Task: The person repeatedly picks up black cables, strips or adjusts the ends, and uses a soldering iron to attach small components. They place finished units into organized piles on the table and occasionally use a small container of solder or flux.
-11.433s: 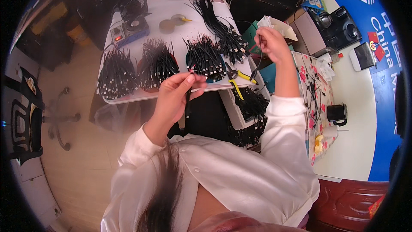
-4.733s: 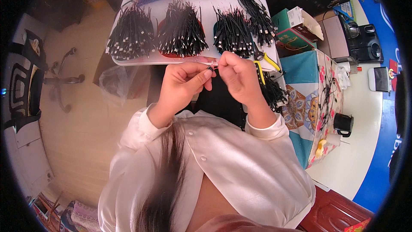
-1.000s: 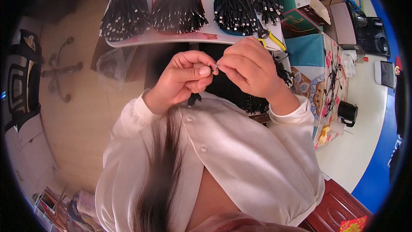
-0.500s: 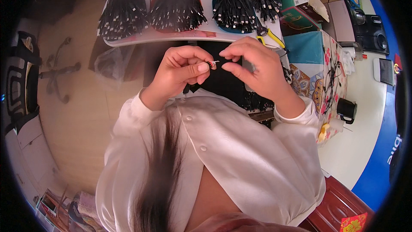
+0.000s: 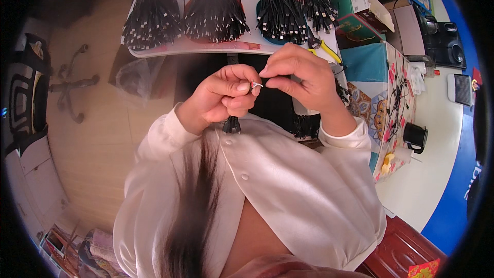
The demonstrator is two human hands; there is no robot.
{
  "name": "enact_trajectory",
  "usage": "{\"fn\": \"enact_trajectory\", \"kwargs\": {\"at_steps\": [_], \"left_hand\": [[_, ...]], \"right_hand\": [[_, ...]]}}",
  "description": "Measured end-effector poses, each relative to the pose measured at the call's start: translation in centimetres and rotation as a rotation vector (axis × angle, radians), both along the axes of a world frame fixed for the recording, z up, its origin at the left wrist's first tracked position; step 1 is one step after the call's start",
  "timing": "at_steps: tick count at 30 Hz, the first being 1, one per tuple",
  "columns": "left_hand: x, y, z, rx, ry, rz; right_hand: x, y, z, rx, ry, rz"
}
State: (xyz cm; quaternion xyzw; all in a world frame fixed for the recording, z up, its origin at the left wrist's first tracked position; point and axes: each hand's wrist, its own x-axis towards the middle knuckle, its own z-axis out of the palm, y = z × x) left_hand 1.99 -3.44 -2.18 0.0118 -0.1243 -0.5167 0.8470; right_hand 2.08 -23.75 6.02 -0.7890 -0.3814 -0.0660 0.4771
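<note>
My left hand (image 5: 226, 92) pinches a black cable near its end, thumb on top. Thin wire ends (image 5: 257, 85), white and reddish, stick out past the fingertips. Below the same hand hang black cable plugs (image 5: 231, 125), their upper parts hidden by the palm. On the other side of the wires is my right hand (image 5: 301, 74), its thumb and forefinger slightly apart and close to the wire tips. Nothing shows between those fingers.
On the white table (image 5: 206, 47) ahead lie several bundles of black cables (image 5: 213, 13). Yellow-handled pliers (image 5: 329, 50) rest at its right edge. Further right are boxes (image 5: 360, 23), a patterned side surface (image 5: 378, 98) and a black mug (image 5: 415, 135).
My right hand has come nearer to the wire tips, its finger gap narrower. My left hand has turned and dropped slightly; the wires now splay and cable plugs show beneath it.
</note>
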Motion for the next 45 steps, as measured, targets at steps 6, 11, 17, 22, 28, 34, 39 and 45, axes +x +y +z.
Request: {"fn": "enact_trajectory", "kwargs": {"at_steps": [6, 11, 17, 22, 28, 34, 39, 45], "left_hand": [[0.0, -0.4, 0.0, -0.022, 0.028, -0.055], [0.0, 0.8, 2.2, 0.349, -0.364, 0.241], [-0.1, 1.8, 4.9, 0.721, -0.973, 0.642], [0.3, 1.7, 5.3, 0.756, -0.991, 0.674], [0.9, 0.9, 5.4, 0.82, -0.946, 0.652], [5.1, 0.2, 11.5, 0.942, -1.076, 0.662], [13.8, -0.5, 16.9, 1.227, -1.207, 0.744], [27.4, -4.3, 9.4, 1.654, -1.733, 0.659]], "right_hand": [[-0.1, 0.4, -0.2, 0.05, -0.129, 0.057], [-1.1, 0.7, -1.2, 0.219, 0.12, 0.061], [-1.4, 0.3, -2.1, 0.263, 0.178, 0.047], [-0.7, 0.0, -0.9, 0.133, -0.135, -0.031], [-0.4, 0.7, -0.9, 0.077, -0.333, -0.19], [2.2, -1.4, -2.0, 0.294, -0.267, -0.291], [3.5, -1.3, -5.7, 0.455, 0.009, -0.165], [2.9, 1.9, -12.1, 0.195, 0.284, 0.26]]}}
